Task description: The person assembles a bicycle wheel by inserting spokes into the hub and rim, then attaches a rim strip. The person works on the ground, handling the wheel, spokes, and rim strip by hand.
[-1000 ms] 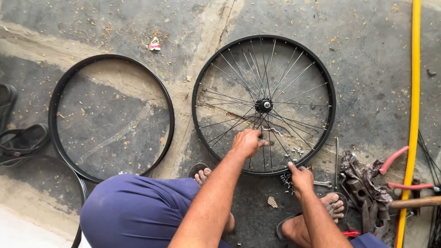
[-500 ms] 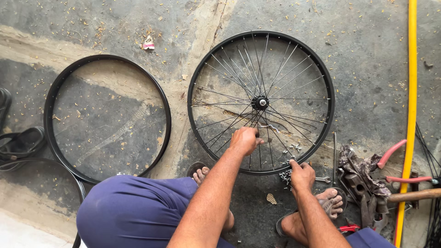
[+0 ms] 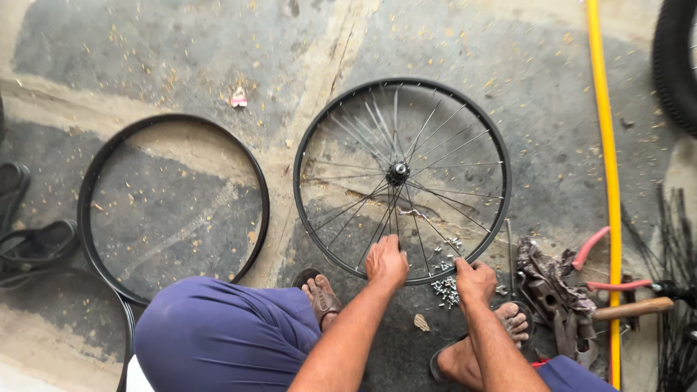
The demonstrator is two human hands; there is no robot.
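The spoked wheel [image 3: 401, 180] lies flat on the concrete floor [image 3: 508, 58], directly in front of my knees. My left hand [image 3: 386, 263] rests closed over the wheel's near rim, fingers curled around the spokes there; I cannot tell exactly what it grips. My right hand [image 3: 475, 280] sits just right of it at the same rim edge, fingers bunched, beside a small pile of spoke nipples [image 3: 444, 287]. A bare black rim [image 3: 173, 207] lies left of the wheel. A yellow hose [image 3: 608, 181] runs to its right, with red-handled pliers [image 3: 592, 247] near it.
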